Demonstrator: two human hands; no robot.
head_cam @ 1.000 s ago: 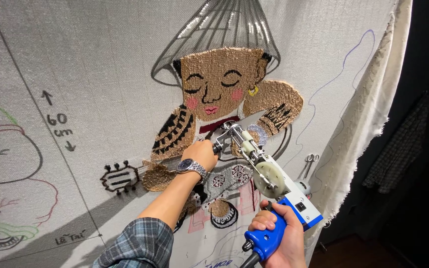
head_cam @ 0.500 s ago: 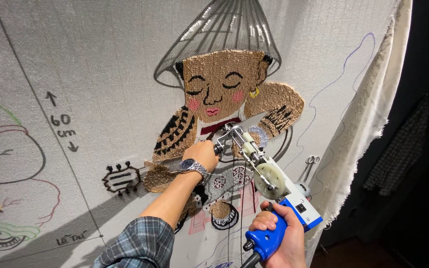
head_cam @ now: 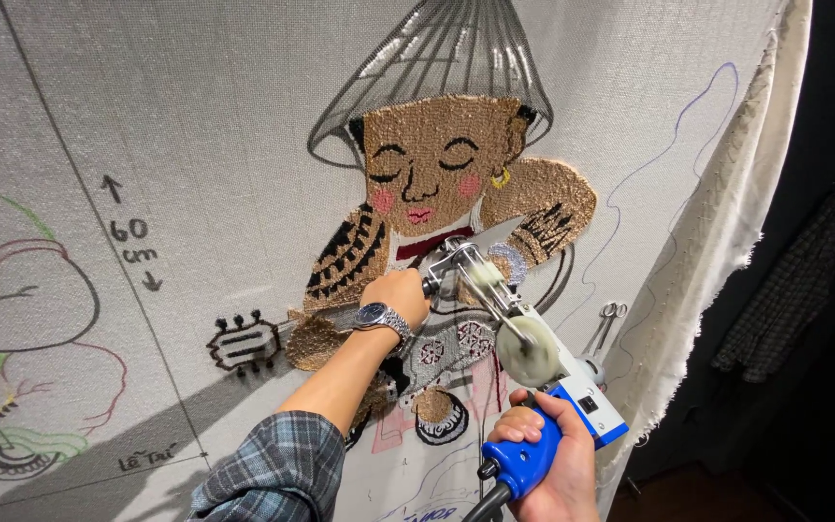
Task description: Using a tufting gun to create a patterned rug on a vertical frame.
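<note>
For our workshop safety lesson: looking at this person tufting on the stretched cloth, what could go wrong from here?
1. The left hand grips the front handle right beside the tufting gun tip, so a slip could catch fingers.
2. The cord hangs below the right hand and might snag.
3. Uneven pressure could tear the cloth near the tufted figure.

The tufting gun (head_cam: pixel 524 338) slanted across the lower middle of the stretched cloth (head_cam: pixel 195 145), and with the left hand (head_cam: pixel 400 295) at its front and the right hand (head_cam: pixel 543 464) on its blue grip, it blocked that patch. Bare cloth lay open above and to the left. On the right, scissors (head_cam: pixel 609 324) hung near the cloth's frayed edge (head_cam: pixel 727 222), narrowing the way there.
</note>
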